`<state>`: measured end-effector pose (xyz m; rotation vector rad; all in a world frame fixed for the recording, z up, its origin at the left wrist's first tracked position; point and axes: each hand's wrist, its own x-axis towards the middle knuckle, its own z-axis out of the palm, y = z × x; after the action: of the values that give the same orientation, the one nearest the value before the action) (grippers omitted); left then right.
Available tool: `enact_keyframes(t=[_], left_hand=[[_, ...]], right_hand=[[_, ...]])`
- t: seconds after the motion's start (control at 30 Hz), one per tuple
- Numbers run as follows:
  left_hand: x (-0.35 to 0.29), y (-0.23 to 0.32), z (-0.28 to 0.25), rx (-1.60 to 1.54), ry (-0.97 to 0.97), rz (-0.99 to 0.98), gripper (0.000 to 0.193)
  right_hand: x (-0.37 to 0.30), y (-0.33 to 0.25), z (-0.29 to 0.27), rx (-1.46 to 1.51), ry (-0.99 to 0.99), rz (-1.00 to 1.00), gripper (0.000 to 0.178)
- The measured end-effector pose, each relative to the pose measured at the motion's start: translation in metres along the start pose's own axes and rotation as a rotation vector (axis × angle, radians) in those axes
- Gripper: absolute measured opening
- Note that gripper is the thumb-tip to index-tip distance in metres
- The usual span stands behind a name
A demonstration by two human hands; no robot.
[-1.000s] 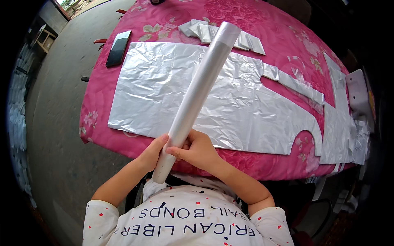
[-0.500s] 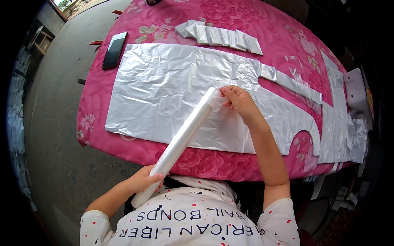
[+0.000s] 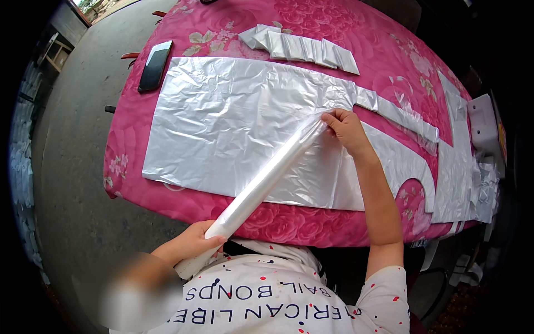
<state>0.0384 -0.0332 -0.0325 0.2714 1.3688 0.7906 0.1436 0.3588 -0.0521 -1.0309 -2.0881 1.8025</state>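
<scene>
My left hand is closed around the lower part of a long, whitish roll of plastic film, close to my shirt. The roll slants up and away to the right. At its far end my right hand pinches the film between thumb and fingers, pulling a thin creased length taut. Beneath it a large, crinkled, translucent plastic sheet with curved cut-outs at its right side lies flat on the table.
A pink floral cloth covers the table. Folded plastic packets overlap in a row at the back, and a phone lies far left. A narrow folded strip, more plastic sheeting and a white box are on the right.
My right hand has moved right and slightly away, drawing the film's end out so that it reaches farther. My left hand still grips the lower part.
</scene>
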Motion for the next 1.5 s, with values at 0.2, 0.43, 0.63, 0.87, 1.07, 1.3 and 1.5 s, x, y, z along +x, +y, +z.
enact_keyframes(t=[0.2,0.43,0.63,0.87,1.07,1.3,1.5], left_hand=[[-0.019,-0.020,-0.024,0.370,-0.014,-0.019,0.043],[-0.023,0.060,-0.051,0.797,-0.210,0.092,0.045],[0.048,0.137,0.017,1.490,0.301,0.684,0.045],[0.114,0.101,0.045,1.331,0.150,1.305,0.053],[0.107,0.076,0.041,1.593,0.067,1.066,0.085],[0.101,0.053,0.062,1.598,0.197,1.000,0.086],[0.097,0.048,0.074,1.621,0.225,0.943,0.088]], right_hand=[[0.010,0.037,-0.127,-0.055,0.444,-0.072,0.016],[0.004,0.043,-0.136,-0.093,0.365,-0.101,0.017],[0.019,0.008,-0.047,-0.096,0.136,-0.150,0.020],[0.034,0.003,-0.032,-0.233,0.032,-0.158,0.019],[0.036,0.001,-0.039,-0.174,-0.004,-0.055,0.021],[-0.053,-0.021,0.011,-0.523,0.161,-0.550,0.038],[-0.116,0.010,0.025,-0.891,0.113,-0.548,0.051]])
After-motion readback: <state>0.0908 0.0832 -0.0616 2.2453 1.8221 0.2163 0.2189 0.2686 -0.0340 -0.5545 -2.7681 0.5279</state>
